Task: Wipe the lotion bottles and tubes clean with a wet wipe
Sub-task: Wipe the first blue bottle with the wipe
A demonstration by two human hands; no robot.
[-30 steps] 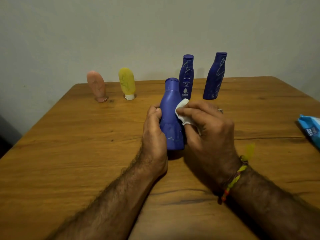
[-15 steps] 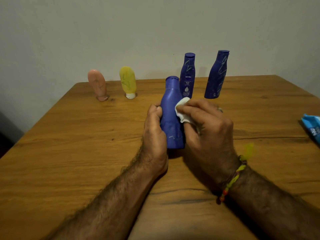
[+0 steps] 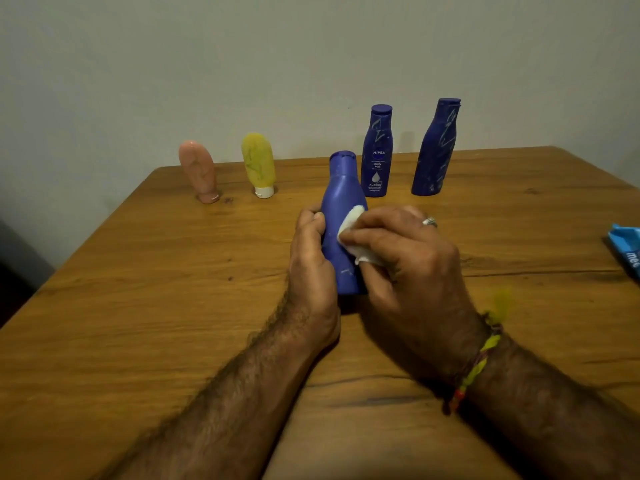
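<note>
Hands (image 3: 313, 258) (image 3: 401, 261) share my work: left grips the blue lotion bottle (image 3: 341, 209) steady, right pinches the wet wipe (image 3: 353, 225) against it.

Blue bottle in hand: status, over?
Left hand grips blue bottle upright on table. Right hand presses wet wipe against it. Nothing obstructing.

My left hand (image 3: 313, 261) and right hand (image 3: 408, 268) hide the bottle's (image 3: 341, 195) lower sides; wipe (image 3: 353, 233) mostly under my fingers. Blue pack (image 3: 627, 245) at 3 o'clock cut off by edge, label only partly readable. Small print on far bottle (image 3: 377, 157) too tiny to read.
</note>
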